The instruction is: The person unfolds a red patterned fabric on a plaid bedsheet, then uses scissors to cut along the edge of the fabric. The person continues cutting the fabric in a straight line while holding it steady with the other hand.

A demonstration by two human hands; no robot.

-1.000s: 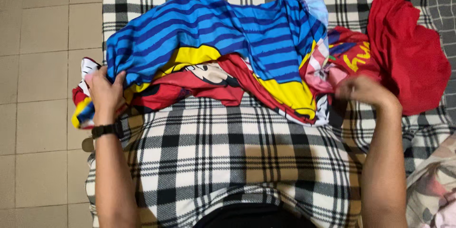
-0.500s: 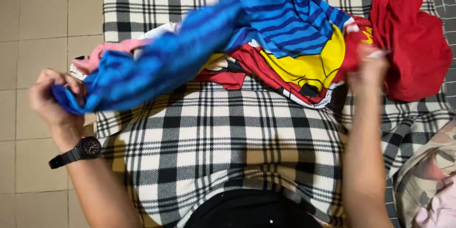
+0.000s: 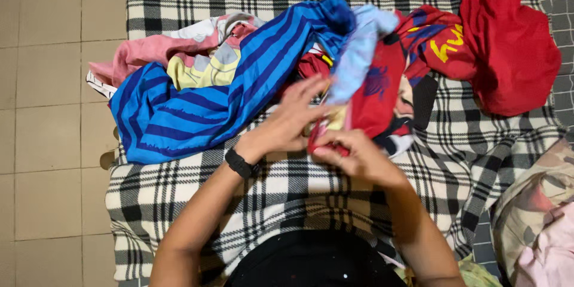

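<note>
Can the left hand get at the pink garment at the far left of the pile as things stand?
Probably yes. The left hand rests open on the red printed cloth, gripping nothing, and the pink garment lies exposed on the checked blanket, only partly under the blue striped cloth.

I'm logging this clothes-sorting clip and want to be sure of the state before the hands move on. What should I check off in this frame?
1. Both hands on the same piece: ok. The left hand and right hand meet at the red printed garment.
2. Right hand's grip: ok, its fingers pinch the red edge.
3. Left hand's grip: cannot tell, fingers lie spread on the cloth.
4. Garment free of the pile: not ok. The blue striped cloth and a light blue piece lie over it.
5. Everything on the checked blanket: not ok, the striped cloth's left end overhangs the tiled floor.
</note>
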